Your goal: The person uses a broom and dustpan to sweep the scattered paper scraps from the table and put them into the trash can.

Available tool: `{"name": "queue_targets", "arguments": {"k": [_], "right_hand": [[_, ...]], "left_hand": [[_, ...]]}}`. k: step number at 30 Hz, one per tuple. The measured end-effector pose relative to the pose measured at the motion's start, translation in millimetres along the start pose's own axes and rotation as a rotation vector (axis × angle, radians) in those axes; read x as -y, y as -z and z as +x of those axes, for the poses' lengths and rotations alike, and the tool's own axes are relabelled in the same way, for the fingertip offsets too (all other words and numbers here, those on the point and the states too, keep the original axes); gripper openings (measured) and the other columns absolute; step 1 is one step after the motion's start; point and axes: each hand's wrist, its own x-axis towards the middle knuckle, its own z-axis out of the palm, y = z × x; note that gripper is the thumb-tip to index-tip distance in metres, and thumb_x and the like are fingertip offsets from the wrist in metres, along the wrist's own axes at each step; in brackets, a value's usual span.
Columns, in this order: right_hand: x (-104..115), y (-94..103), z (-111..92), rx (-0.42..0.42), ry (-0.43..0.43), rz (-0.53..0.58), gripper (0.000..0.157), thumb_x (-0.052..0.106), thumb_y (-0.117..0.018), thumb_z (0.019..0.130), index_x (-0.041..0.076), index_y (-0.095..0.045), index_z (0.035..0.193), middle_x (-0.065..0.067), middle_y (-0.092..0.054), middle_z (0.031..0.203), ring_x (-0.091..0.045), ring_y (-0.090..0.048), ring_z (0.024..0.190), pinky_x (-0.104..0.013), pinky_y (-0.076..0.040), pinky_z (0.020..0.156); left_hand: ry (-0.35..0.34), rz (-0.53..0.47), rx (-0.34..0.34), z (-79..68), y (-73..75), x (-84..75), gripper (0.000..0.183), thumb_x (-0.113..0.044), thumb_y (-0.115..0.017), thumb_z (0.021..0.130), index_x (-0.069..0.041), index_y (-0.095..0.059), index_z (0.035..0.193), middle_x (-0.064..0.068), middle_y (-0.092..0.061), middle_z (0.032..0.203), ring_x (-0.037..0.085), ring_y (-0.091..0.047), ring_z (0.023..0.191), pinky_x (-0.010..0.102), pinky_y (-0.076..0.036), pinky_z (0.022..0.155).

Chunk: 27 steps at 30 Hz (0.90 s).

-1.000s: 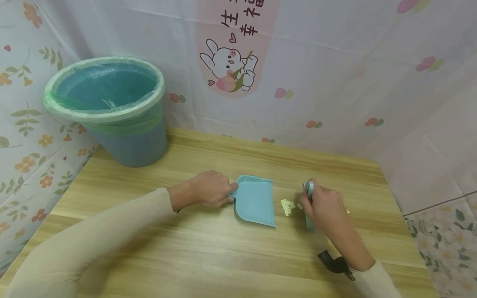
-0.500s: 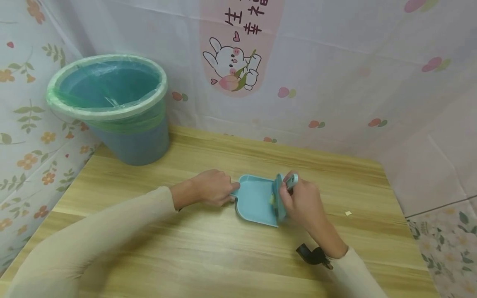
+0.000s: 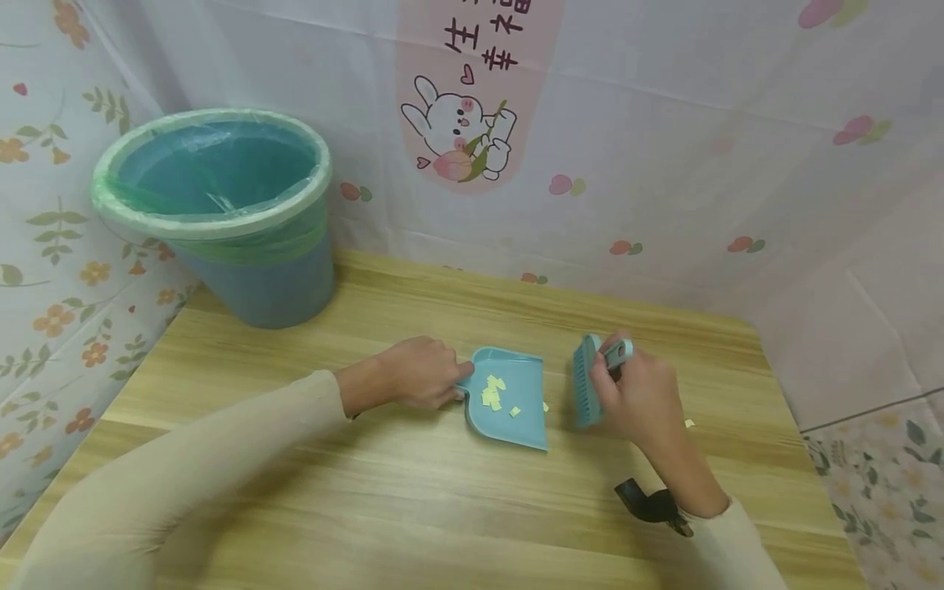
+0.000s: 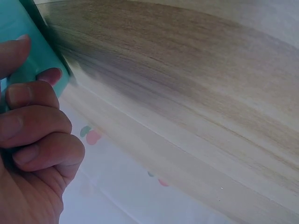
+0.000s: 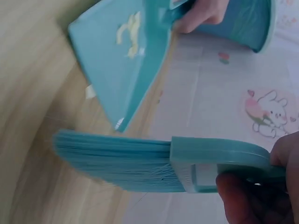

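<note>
Left hand (image 3: 420, 374) gripping dustpan (image 3: 520, 378) on table (image 3: 413, 500), yellow scraps (image 3: 491, 397) inside, right hand (image 3: 643, 395) gripping brush (image 3: 587, 383) near dustpan's open edge, loose scrap (image 3: 546, 406) at that edge, bin (image 3: 276, 287) far left.

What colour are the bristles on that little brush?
The bristles are blue-green, seen best in the right wrist view.

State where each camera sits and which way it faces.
Head: worn on the head, facing forward and down at the wooden table; left hand, right hand and sleeves show.
Left wrist: on that wrist, facing dustpan and table; curled fingers show.
Right wrist: on that wrist, facing hand brush and dustpan; both hands partly show.
Shared by head and right wrist: yellow paper scraps.
</note>
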Motion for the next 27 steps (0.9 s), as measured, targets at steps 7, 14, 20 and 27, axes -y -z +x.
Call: {"name": "queue_targets", "arguments": {"k": [7, 14, 20, 27], "right_hand": [[-9.7, -1.5, -8.1, 0.037, 0.009, -0.021, 0.01, 0.0, -0.061, 0.096, 0.006, -0.056, 0.09, 0.006, -0.049, 0.06, -0.002, -0.04, 0.049, -0.024, -0.034, 0.044], [-9.9, -3.5, -10.2, 0.063, -0.013, -0.003, 0.012, 0.0, -0.06, 0.097, 0.007, -0.053, 0.09, 0.005, -0.049, 0.06, -0.006, -0.042, 0.05, -0.027, -0.036, 0.046], [-8.8, -3.1, -10.6, 0.066, -0.019, -0.006, 0.011, 0.002, -0.061, 0.097, 0.007, -0.055, 0.09, 0.006, -0.046, 0.06, -0.005, -0.04, 0.051, -0.027, -0.036, 0.046], [-10.9, -4.1, -10.8, 0.077, -0.038, 0.001, 0.011, 0.002, -0.059, 0.099, 0.007, -0.053, 0.09, 0.007, -0.042, 0.061, -0.006, -0.038, 0.05, -0.027, -0.033, 0.046]], "left_hand": [[-0.005, 0.002, -0.005, -0.6, 2.3, -0.4, 0.029, -0.033, -0.065, 0.111, -0.005, -0.067, 0.116, 0.0, -0.057, 0.072, 0.016, -0.06, 0.063, 0.038, -0.059, 0.066], [0.007, -0.029, -0.001, -0.7, 0.3, -1.7, 0.027, -0.033, -0.064, 0.111, -0.006, -0.064, 0.118, -0.002, -0.052, 0.07, 0.017, -0.058, 0.062, 0.037, -0.057, 0.066], [0.026, -0.073, 0.007, -1.7, -2.8, -3.1, 0.028, -0.034, -0.063, 0.112, -0.007, -0.062, 0.12, -0.003, -0.051, 0.072, 0.014, -0.051, 0.064, 0.034, -0.051, 0.063], [0.017, -0.106, -0.028, -0.4, -2.9, -1.5, 0.028, -0.034, -0.061, 0.114, -0.008, -0.06, 0.121, -0.003, -0.052, 0.075, 0.014, -0.053, 0.066, 0.034, -0.051, 0.064]]}}
